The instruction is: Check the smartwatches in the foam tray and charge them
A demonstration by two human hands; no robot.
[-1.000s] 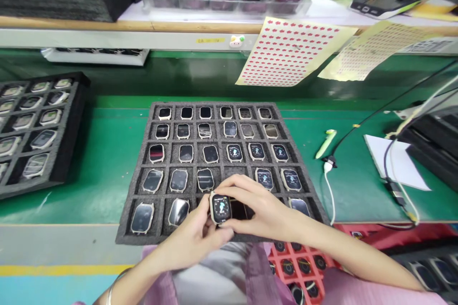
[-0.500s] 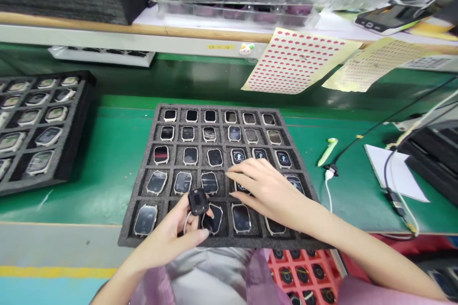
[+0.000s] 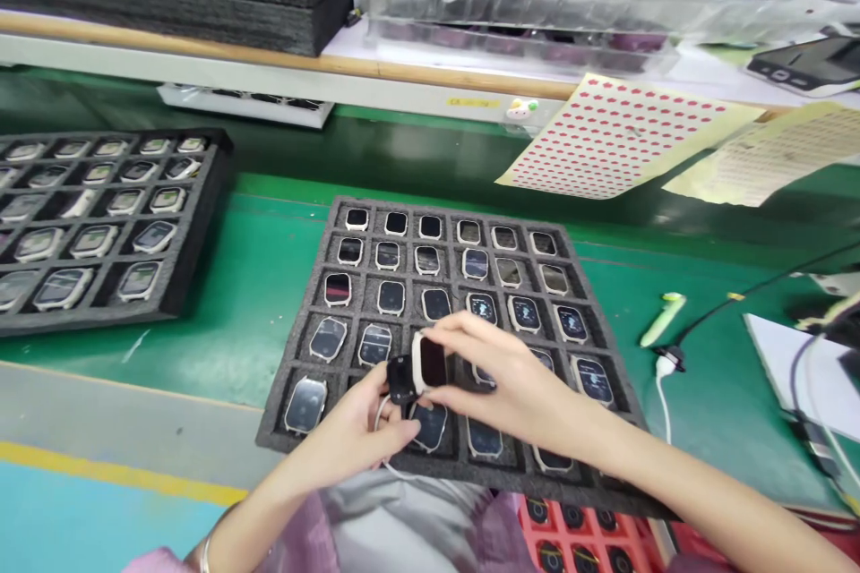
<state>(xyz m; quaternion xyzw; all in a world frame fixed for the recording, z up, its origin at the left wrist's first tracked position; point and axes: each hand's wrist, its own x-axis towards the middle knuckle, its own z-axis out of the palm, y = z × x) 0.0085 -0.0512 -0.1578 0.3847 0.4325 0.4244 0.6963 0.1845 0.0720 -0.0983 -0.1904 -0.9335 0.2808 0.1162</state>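
Note:
A black foam tray (image 3: 305, 313) with a grid of pockets lies on the green bench in front of me, nearly every pocket holding a smartwatch body. My right hand (image 3: 501, 380) pinches one watch body (image 3: 430, 363) with a dark screen and pale case, lifted above the tray's lower rows. My left hand (image 3: 356, 430) grips a small round black charging puck (image 3: 401, 379) with a white cable trailing toward me. The puck sits against the back of the held watch.
A second foam tray (image 3: 188, 224) of watches lies at the left. Sticker sheets (image 3: 611, 139) hang from the shelf edge. A green pen (image 3: 662, 319), a white plug with black cable (image 3: 665, 364) and white paper (image 3: 799, 363) lie at the right. A red tray (image 3: 571, 528) sits below.
My right hand has lifted a watch body out of the tray and brought it to the puck in my left hand. The camera view has shifted left.

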